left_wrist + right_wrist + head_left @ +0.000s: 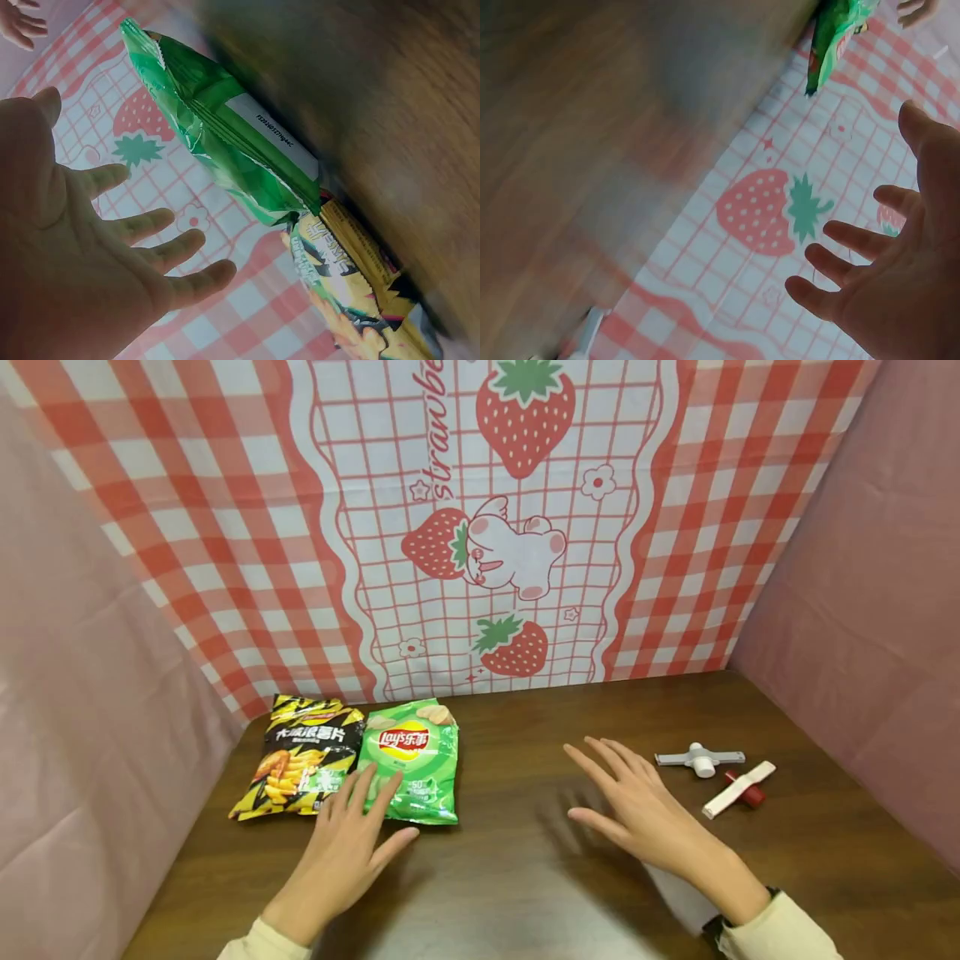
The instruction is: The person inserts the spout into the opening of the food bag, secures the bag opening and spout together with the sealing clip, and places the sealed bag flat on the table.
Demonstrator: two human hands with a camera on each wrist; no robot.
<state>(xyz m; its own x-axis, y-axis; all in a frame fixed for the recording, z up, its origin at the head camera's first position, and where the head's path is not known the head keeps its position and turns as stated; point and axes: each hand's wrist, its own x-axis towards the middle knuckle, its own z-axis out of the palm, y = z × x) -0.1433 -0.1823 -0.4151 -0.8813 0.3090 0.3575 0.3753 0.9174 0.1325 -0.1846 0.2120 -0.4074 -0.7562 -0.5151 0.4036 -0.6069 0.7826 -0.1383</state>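
Note:
A green Lay's chip bag [411, 758] lies on the brown table [510, 877] at the left, beside a black and yellow chip bag [302, 755]. My left hand [352, 831] hovers open over the near edges of both bags, fingers spread; in the left wrist view the green bag [225, 127] and the black and yellow bag [352, 292] lie just beyond my left hand [135, 232]. My right hand [630, 802] is open above the middle of the table, holding nothing, fingers spread [855, 262]. The green bag [836, 34] shows far off in the right wrist view.
Two bag clips lie at the right of the table: a grey and white one [701, 759] and a red and white one [741, 788]. A strawberry-print checked cloth [495, 527] hangs at the back, with pink walls [90, 710] on both sides.

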